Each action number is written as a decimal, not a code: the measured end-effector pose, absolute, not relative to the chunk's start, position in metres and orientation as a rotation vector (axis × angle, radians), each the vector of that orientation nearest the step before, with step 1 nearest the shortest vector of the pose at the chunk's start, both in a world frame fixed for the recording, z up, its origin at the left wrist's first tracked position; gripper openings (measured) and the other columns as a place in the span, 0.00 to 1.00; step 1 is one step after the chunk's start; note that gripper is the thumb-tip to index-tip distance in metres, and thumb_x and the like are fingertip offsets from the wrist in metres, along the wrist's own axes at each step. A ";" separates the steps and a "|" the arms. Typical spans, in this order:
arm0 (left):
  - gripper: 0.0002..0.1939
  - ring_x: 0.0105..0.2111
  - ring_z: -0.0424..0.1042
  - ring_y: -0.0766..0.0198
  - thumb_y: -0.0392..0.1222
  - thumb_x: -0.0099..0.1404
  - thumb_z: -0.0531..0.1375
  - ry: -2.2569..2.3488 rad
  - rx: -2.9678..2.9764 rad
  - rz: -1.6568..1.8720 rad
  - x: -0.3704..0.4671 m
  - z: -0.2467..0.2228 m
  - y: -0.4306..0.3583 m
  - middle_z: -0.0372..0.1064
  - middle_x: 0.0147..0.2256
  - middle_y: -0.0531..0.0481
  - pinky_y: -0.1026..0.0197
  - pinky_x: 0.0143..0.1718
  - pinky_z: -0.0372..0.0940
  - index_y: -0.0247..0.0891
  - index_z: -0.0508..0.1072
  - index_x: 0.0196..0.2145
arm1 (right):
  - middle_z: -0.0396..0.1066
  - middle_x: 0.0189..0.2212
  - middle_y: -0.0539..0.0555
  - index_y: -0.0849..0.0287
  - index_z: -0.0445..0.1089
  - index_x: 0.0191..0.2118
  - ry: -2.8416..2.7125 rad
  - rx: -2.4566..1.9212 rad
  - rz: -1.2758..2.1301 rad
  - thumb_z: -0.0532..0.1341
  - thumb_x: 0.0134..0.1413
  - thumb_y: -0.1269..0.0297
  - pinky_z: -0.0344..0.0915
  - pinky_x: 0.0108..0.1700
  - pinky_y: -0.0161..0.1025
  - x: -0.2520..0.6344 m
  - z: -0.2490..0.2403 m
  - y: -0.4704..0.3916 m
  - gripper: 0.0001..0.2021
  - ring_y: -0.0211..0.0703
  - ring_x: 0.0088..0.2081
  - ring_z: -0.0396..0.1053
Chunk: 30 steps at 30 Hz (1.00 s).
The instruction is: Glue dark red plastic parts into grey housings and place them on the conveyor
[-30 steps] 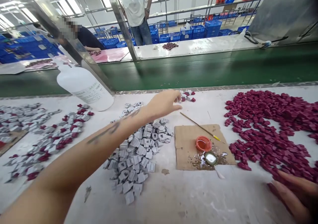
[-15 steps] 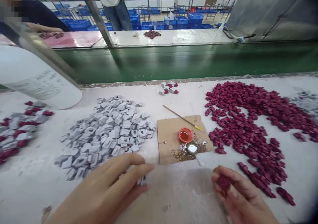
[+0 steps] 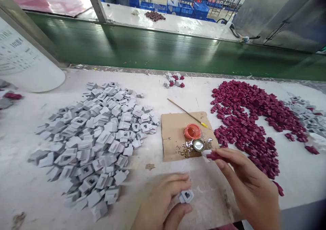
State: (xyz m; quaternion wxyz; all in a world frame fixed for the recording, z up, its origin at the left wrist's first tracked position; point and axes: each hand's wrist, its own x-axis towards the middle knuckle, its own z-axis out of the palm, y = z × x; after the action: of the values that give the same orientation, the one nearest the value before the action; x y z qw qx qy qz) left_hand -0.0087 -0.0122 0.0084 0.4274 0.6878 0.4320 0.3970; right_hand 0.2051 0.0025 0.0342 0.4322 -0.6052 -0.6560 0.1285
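Note:
My left hand (image 3: 163, 201) is closed around a small grey plastic piece (image 3: 187, 196), with its square hollow end facing up between thumb and fingers. My right hand (image 3: 248, 179) pinches a maroon piece (image 3: 213, 155) by one end, over the front right corner of a cardboard sheet (image 3: 173, 121). Just beyond that piece is a bottle cap (image 3: 198, 145) holding clear liquid. Something white shows at the maroon piece's tip; I cannot tell whether it belongs to it. A red cap (image 3: 193, 131) with liquid stands behind, and a thin brush (image 3: 187, 112) lies across the cardboard's back edge.
A large heap of grey pieces (image 3: 102, 131) spreads to the left, and maroon pieces (image 3: 244, 121) cover the right. A small cluster of mixed pieces (image 3: 174, 80) lies at the back. A white container (image 3: 28, 60) stands back left, before a green conveyor belt (image 3: 142, 46).
My left hand has moved right, away from the grey heap, with a grey piece in it. My right hand has brought the maroon piece forward and left to the bottle cap. The view has tipped down.

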 end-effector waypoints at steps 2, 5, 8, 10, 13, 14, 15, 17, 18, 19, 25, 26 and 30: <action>0.13 0.43 0.79 0.63 0.51 0.71 0.56 1.102 1.915 0.975 -0.011 0.006 -0.009 0.79 0.43 0.49 0.65 0.46 0.75 0.45 0.68 0.49 | 0.77 0.41 0.52 0.54 0.75 0.46 -1.853 -1.429 0.114 0.63 0.59 0.75 0.73 0.48 0.38 0.202 0.035 0.013 0.12 0.41 0.43 0.75; 0.15 0.38 0.79 0.63 0.49 0.68 0.62 1.028 2.098 0.960 -0.014 0.000 -0.003 0.78 0.38 0.50 0.66 0.43 0.75 0.41 0.69 0.48 | 0.76 0.42 0.54 0.56 0.73 0.49 -2.020 -1.333 0.000 0.60 0.59 0.81 0.70 0.48 0.42 0.201 0.033 0.024 0.17 0.43 0.44 0.72; 0.12 0.38 0.78 0.64 0.47 0.69 0.61 0.991 2.094 0.966 -0.015 -0.004 -0.003 0.78 0.38 0.50 0.67 0.43 0.74 0.40 0.69 0.46 | 0.76 0.42 0.54 0.56 0.72 0.49 -2.047 -1.339 0.002 0.60 0.59 0.81 0.69 0.47 0.44 0.201 0.029 0.029 0.17 0.43 0.44 0.72; 0.10 0.39 0.78 0.65 0.46 0.71 0.59 0.996 2.073 0.956 -0.013 -0.005 -0.005 0.77 0.39 0.50 0.68 0.43 0.73 0.40 0.68 0.46 | 0.76 0.41 0.53 0.55 0.73 0.49 -2.052 -1.351 -0.006 0.59 0.59 0.81 0.69 0.46 0.44 0.201 0.028 0.030 0.17 0.44 0.43 0.72; 0.09 0.38 0.77 0.66 0.46 0.72 0.57 1.016 2.034 0.945 -0.010 -0.005 -0.007 0.76 0.39 0.50 0.72 0.36 0.73 0.40 0.67 0.45 | 0.77 0.40 0.53 0.54 0.73 0.48 -2.064 -1.367 -0.012 0.59 0.60 0.80 0.70 0.44 0.44 0.200 0.028 0.029 0.16 0.44 0.42 0.72; 0.09 0.38 0.77 0.66 0.46 0.72 0.56 1.027 2.024 0.944 -0.009 -0.004 -0.008 0.76 0.39 0.50 0.72 0.34 0.73 0.40 0.67 0.45 | 0.77 0.40 0.53 0.54 0.73 0.48 -2.067 -1.371 -0.012 0.59 0.60 0.80 0.70 0.44 0.44 0.200 0.028 0.029 0.16 0.44 0.42 0.72; 0.09 0.37 0.77 0.66 0.47 0.73 0.55 1.040 2.019 0.938 -0.009 -0.004 -0.008 0.76 0.39 0.50 0.73 0.32 0.72 0.40 0.67 0.45 | 0.77 0.40 0.53 0.54 0.73 0.48 -2.070 -1.373 -0.013 0.59 0.60 0.80 0.70 0.44 0.44 0.200 0.029 0.029 0.16 0.44 0.42 0.72; 0.08 0.36 0.76 0.65 0.46 0.73 0.55 1.054 2.022 0.921 -0.009 -0.004 -0.009 0.75 0.38 0.49 0.72 0.31 0.72 0.40 0.67 0.44 | 0.76 0.40 0.54 0.55 0.72 0.48 -2.078 -1.370 -0.023 0.59 0.59 0.81 0.69 0.45 0.44 0.200 0.029 0.030 0.16 0.44 0.42 0.72; 0.08 0.36 0.76 0.65 0.46 0.73 0.55 1.053 2.030 0.912 -0.009 -0.004 -0.009 0.75 0.38 0.49 0.71 0.32 0.72 0.40 0.66 0.44 | 0.76 0.40 0.54 0.56 0.72 0.48 -2.084 -1.365 -0.027 0.59 0.59 0.82 0.69 0.45 0.44 0.200 0.029 0.031 0.16 0.43 0.42 0.71; 0.07 0.36 0.76 0.65 0.45 0.73 0.55 1.052 2.038 0.904 -0.009 -0.005 -0.009 0.74 0.38 0.49 0.70 0.33 0.73 0.40 0.66 0.44 | 0.76 0.41 0.54 0.57 0.72 0.48 -2.091 -1.361 -0.025 0.59 0.59 0.82 0.68 0.46 0.44 0.200 0.029 0.031 0.16 0.43 0.42 0.71; 0.07 0.36 0.76 0.63 0.43 0.71 0.59 1.050 2.030 0.873 -0.010 -0.008 -0.010 0.73 0.38 0.49 0.66 0.40 0.73 0.40 0.66 0.45 | 0.73 0.42 0.56 0.60 0.71 0.48 -2.060 -1.351 -0.019 0.60 0.57 0.85 0.66 0.48 0.43 0.198 0.035 0.023 0.17 0.43 0.44 0.70; 0.08 0.37 0.76 0.63 0.42 0.70 0.59 1.047 2.025 0.871 -0.010 -0.008 -0.010 0.73 0.38 0.49 0.66 0.40 0.73 0.40 0.66 0.45 | 0.73 0.43 0.56 0.60 0.71 0.49 -2.044 -1.354 0.001 0.60 0.57 0.85 0.66 0.48 0.43 0.197 0.038 0.018 0.18 0.43 0.45 0.70; 0.08 0.36 0.76 0.62 0.42 0.70 0.60 1.046 2.001 0.867 -0.010 -0.006 -0.011 0.73 0.37 0.50 0.65 0.38 0.73 0.40 0.66 0.45 | 0.70 0.46 0.57 0.60 0.69 0.51 -2.084 -1.326 0.254 0.58 0.58 0.82 0.69 0.48 0.39 0.195 0.044 -0.007 0.18 0.43 0.49 0.68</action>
State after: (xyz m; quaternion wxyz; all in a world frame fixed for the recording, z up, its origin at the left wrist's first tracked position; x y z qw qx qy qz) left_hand -0.0099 -0.0109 -0.0064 0.3538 0.7739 0.4045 0.3352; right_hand 0.1953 -0.0065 0.0439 0.3233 -0.5053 -0.7943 0.0967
